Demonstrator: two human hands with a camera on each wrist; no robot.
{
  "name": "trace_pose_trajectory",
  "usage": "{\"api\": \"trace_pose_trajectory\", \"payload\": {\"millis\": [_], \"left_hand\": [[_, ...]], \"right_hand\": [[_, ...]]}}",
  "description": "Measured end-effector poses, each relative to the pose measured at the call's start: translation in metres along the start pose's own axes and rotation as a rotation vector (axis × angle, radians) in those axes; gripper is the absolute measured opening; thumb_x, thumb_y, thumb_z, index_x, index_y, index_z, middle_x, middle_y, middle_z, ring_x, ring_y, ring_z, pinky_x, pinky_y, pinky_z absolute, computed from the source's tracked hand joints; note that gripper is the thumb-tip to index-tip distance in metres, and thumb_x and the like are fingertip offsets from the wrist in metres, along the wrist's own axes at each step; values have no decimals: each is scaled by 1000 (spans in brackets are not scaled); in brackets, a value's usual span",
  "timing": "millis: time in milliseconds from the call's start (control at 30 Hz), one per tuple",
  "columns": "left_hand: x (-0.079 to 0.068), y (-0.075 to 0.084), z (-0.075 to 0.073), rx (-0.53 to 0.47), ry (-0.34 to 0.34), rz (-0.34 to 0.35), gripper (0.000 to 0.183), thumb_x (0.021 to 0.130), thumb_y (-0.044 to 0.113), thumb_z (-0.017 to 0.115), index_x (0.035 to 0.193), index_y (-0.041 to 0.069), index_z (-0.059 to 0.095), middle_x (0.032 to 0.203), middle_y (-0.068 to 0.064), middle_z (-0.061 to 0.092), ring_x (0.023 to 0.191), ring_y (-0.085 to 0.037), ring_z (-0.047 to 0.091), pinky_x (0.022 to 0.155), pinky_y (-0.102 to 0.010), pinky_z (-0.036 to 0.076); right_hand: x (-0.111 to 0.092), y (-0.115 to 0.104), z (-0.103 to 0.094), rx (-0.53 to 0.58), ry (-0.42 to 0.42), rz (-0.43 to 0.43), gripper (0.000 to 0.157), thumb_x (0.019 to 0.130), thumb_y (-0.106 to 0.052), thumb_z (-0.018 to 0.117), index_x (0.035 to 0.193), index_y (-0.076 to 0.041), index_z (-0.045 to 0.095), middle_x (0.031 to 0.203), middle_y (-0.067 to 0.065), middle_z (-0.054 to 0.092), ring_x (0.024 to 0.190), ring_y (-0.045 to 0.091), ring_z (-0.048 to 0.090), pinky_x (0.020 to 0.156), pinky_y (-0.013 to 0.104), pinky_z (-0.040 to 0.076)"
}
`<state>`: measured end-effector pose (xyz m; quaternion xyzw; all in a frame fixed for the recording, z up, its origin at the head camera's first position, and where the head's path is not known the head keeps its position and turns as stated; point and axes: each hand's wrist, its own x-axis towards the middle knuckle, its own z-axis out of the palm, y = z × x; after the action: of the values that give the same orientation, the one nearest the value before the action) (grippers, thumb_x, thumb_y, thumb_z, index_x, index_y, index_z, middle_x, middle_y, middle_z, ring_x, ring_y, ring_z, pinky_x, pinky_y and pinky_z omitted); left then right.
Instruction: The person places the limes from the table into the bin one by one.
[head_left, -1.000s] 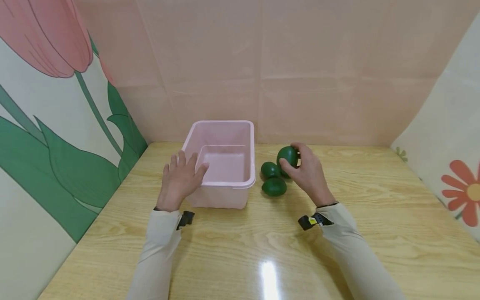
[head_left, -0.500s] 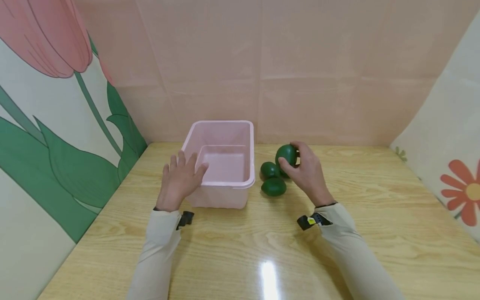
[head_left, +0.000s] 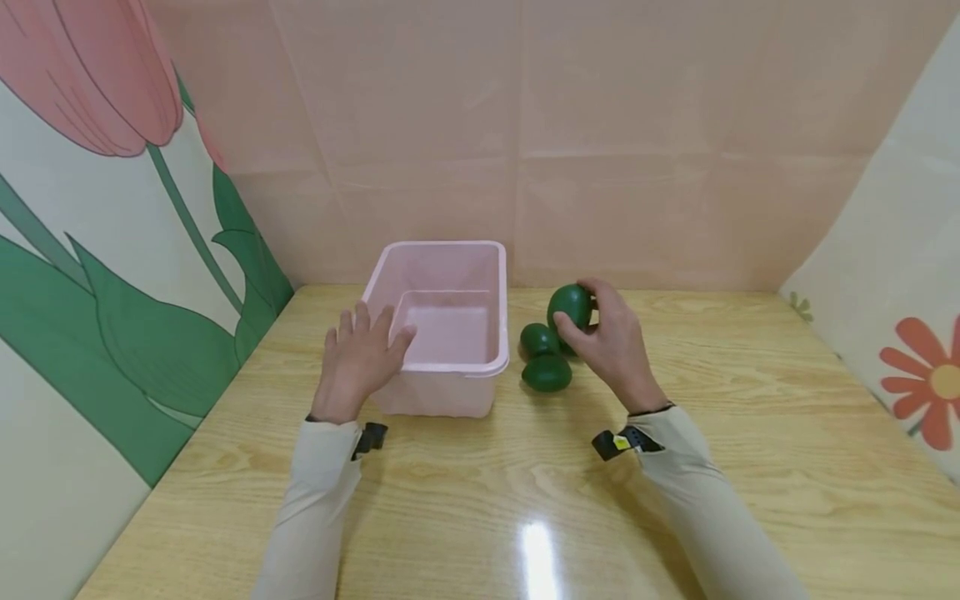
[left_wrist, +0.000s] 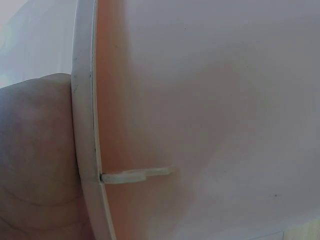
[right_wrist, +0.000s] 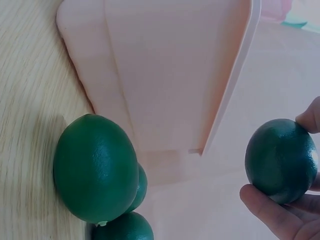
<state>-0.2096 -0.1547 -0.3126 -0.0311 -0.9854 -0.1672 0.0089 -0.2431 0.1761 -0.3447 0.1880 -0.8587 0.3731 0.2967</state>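
Green fruit (head_left: 568,306), that's what all the fuss is about: it's pinched in the person's right hand (head_left: 617,340) and held up to the right of the pink bin (head_left: 438,395). Going by the head view, three loose fruits (head_left: 547,373) are bunched on the wooden table (head_left: 450,508), lower down and close by. Left hand (head_left: 358,362) lies over the bin's near left corner, fingers spread, not wrapped around anything. The two hands are well apart. My worry: if the held one drops, it probably hits the bunch and they roll off in all directions, being so rounded.

Left wrist view: the hand is right up against the bin's rim (left_wrist: 86,120). Only a patch of it shows, so I can't tell from there what the fingers are doing. Lean too hard on that edge and I reckon the bin could tip or skid.

Right wrist view: the fruit is clear of the table and the others, held by the fingertips. The skin looks shiny, so a lazy or lopsided pinch could let it squirt out, imo.
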Motion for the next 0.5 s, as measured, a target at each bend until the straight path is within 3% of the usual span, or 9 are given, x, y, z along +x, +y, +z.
{"api": "trace_pose_trajectory", "payload": {"millis": [500], "left_hand": [[0,0,0,7,-3,1,70,105,54,28,159,9,25,163,-29,6,149,-50,2,115,-68,8]], "right_hand": [[0,-4,0,18,19,-10,56,92,-22,70,136,4,48,121,23,58,102,35,63,65,44,58]]}}
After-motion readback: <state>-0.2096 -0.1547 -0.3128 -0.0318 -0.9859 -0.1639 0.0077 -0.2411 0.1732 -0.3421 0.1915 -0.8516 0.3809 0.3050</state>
